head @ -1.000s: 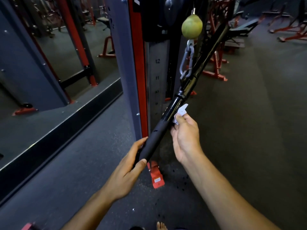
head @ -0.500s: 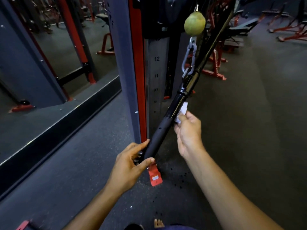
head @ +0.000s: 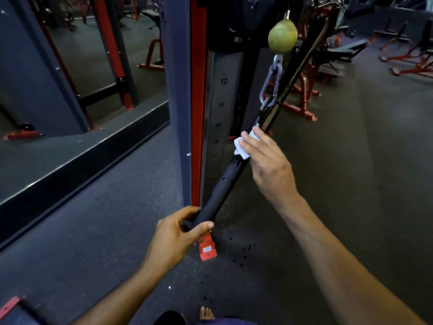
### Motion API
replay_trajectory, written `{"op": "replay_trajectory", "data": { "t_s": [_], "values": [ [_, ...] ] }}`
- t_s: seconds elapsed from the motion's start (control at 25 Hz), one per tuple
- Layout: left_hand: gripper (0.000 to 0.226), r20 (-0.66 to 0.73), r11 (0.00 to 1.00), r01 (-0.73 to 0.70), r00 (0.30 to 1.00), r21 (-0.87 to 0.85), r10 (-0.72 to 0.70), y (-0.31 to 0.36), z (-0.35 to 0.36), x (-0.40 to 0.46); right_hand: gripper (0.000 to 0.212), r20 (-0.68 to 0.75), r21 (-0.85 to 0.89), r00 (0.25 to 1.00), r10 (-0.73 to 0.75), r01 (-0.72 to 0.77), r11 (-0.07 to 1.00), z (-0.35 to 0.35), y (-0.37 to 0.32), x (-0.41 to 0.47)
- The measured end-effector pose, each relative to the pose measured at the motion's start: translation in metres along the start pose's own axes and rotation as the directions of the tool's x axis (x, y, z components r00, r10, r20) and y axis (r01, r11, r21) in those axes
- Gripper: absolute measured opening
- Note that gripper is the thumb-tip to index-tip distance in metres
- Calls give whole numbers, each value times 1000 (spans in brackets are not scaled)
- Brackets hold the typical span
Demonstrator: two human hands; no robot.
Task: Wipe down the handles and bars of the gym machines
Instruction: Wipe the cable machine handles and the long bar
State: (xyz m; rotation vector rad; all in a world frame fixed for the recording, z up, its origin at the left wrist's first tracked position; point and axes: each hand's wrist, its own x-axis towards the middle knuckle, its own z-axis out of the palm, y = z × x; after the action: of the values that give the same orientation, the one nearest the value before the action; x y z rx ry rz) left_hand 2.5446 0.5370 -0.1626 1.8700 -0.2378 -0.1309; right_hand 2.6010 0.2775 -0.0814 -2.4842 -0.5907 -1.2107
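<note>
Bar (head: 225, 184) of the cable machine runs as a black diagonal from lower centre up to the upper right of the frame, tilted, its lower end just above the floor. At far left a mirror (head: 77, 73) fills the upper left, edged along its bottom by a dark sill (head: 77, 160) that slants down toward the left border; open grey floor (head: 98, 231) lies between that sill and the arms. Right of the mirror stands the machine's grey and red upright (head: 187, 102), with a numbered weight stack (head: 222, 104) just beside it. At lower centre the left hand (head: 178, 238) grips the bar's lower end, fingers and thumb curled round it, directly above a red foot plate (head: 207, 250) on the floor. Higher up the bar, the right hand (head: 264, 160) presses a small white wipe (head: 241, 147) against the shaft, its fingers curled over the cloth. Just above the wipe a steel carabiner (head: 269, 87) links the bar to the cable, under a yellow-green ball stop (head: 282, 36). To the right, bare floor stretches wide toward red-framed benches (head: 339, 52) well apart at the upper right.
</note>
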Motion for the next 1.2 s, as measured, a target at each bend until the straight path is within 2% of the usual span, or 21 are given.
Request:
{"op": "replay_trajectory", "data": {
  "t_s": [0.08, 0.16, 0.32, 0.4, 0.48, 0.56, 0.6, 0.76, 0.84, 1.0, 1.08, 1.2],
  "values": [
    [38, -49, 992, 68, 996, -109, -73, 0, 5, -5, 32, 15, -25, 1000, -7, 8, 1000, 14, -3, -6],
    [42, -33, 983, 80, 996, -168, -86, -3, 5, -4, 29, 51, 10, 997, -59, 59, 998, 25, -23, -17],
    [54, 41, 969, 94, 995, -227, -87, -8, 4, -4, 35, 252, 95, 940, -229, 212, 973, 25, -47, -31],
    [53, 58, 963, 103, 994, -249, -91, -6, 4, -4, 39, 235, 13, 957, -171, 173, 985, 14, -22, -17],
    [53, 64, 968, 91, 995, -234, -78, -5, 5, -2, 43, 157, -54, 985, -73, 82, 995, 2, 5, 1],
    [50, 64, 971, 89, 995, -222, -77, -3, 3, 0, 41, 124, -38, 992, -12, 17, 999, 4, 3, -3],
    [48, 63, 971, 89, 995, -220, -77, -1, 2, 0, 39, 138, -8, 990, -24, 26, 1000, 10, -10, -14],
    [47, 58, 981, 76, 996, -181, -67, 3, 1, 1, 39, 287, 67, 929, -234, 225, 972, 14, -42, -47],
    [45, 52, 981, 83, 996, -175, -75, 2, 2, 1, 43, 253, -11, 948, -191, 200, 980, 5, -22, -31],
    [44, 26, 981, 72, 997, -180, -68, -3, 0, 0, 38, 92, -98, 996, -11, 20, 995, -4, -7, -17],
    [39, 32, 981, 60, 998, -184, -55, -2, -2, -1, 35, 105, -75, 993, -48, 56, 996, 4, -29, -36],
    [36, 112, 953, 114, 990, -282, -86, 1, -2, -4, 34, 228, 25, 959, -171, 169, 985, 12, -43, -54]
  ]
}}
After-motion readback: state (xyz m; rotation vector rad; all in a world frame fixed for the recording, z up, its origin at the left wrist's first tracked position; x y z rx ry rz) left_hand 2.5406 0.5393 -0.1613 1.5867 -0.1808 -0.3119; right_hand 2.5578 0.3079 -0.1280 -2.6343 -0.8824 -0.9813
